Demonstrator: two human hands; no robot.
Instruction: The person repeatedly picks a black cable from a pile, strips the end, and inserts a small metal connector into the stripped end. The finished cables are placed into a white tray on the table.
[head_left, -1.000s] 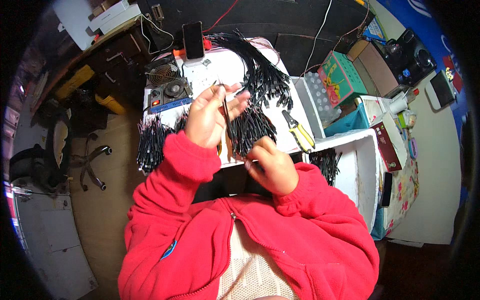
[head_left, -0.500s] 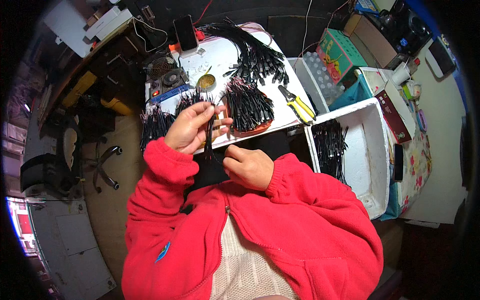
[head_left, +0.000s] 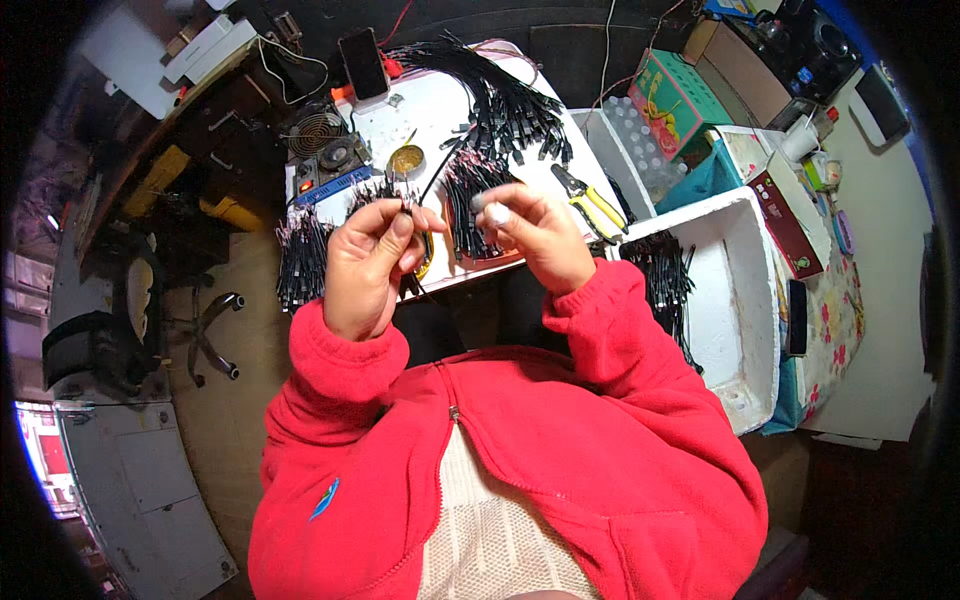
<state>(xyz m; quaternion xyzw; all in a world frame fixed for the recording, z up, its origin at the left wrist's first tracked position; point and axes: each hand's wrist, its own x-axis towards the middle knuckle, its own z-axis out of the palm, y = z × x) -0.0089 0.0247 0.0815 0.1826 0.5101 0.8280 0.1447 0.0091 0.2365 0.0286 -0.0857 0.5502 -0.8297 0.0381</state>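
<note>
My left hand [head_left: 368, 262] is closed in a pinch on thin black cables [head_left: 412, 283], whose lower ends hang beneath the fingers. To its right my right hand [head_left: 548, 240] is raised over the front of the table, with thumb and forefinger drawn together. Its fingertips are blurred and look whitish, so what they hold cannot be made out. Just behind the hands a thick bundle of black cables [head_left: 474, 195] with pinkish ends sits in an orange-red holder, partly covered by the right hand. Another bundle of black cables [head_left: 303, 262] stands at the table's left edge.
Yellow-handled pliers [head_left: 600, 208] lie at the table's right side. A small round tin [head_left: 407, 160] and a blue device with a fan [head_left: 335, 180] are behind my left hand. Farther back lie loose black cables [head_left: 515, 110] and a phone [head_left: 363, 65]. A white foam box [head_left: 735, 330] stands right.
My right hand has moved up and to the right, away from the hanging cable ends to above the table edge. My left hand has turned more upright, still pinching cables.
</note>
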